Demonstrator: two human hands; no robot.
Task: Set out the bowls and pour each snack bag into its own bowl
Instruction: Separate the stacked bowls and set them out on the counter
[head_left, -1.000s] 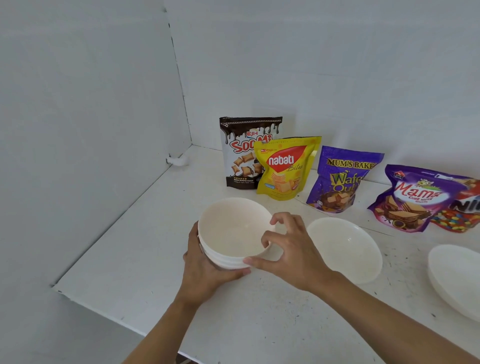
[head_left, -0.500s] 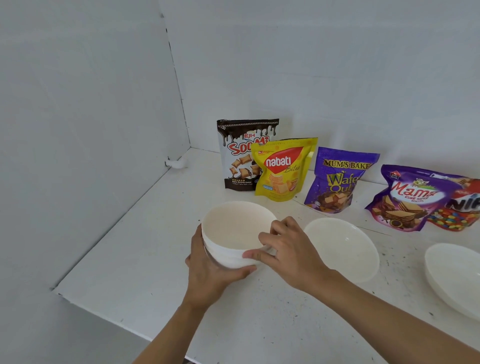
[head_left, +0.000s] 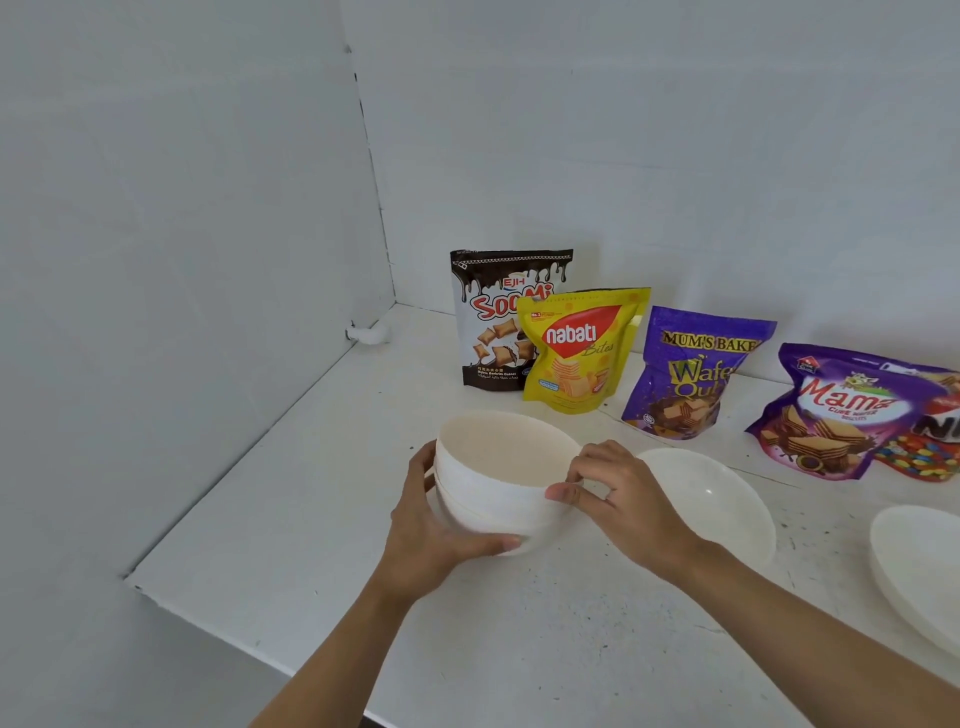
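Observation:
A stack of nested white bowls (head_left: 498, 499) is tilted toward me above the white table (head_left: 291, 519). My left hand (head_left: 436, 530) cups the stack from below and the left. My right hand (head_left: 618, 493) pinches the rim of the top bowl with thumb and forefinger. One white bowl (head_left: 717, 499) lies just right of my right hand, and another white bowl (head_left: 919, 561) sits at the right edge. Against the back wall stand a brown Soomi bag (head_left: 493, 317), a yellow Nabati bag (head_left: 576, 353), a purple wafer bag (head_left: 685, 374), a purple Mama bag (head_left: 831, 410) and a partly cut-off bag (head_left: 930, 447).
White walls close the left side and the back. The table's front-left corner (head_left: 130, 577) drops off near my left arm. A small white lump (head_left: 369, 335) sits where the left wall meets the table.
The bowl stack has tipped toward me and lifted slightly. My right hand's fingers have slid down onto the top bowl's near rim. My left hand still cradles the stack.

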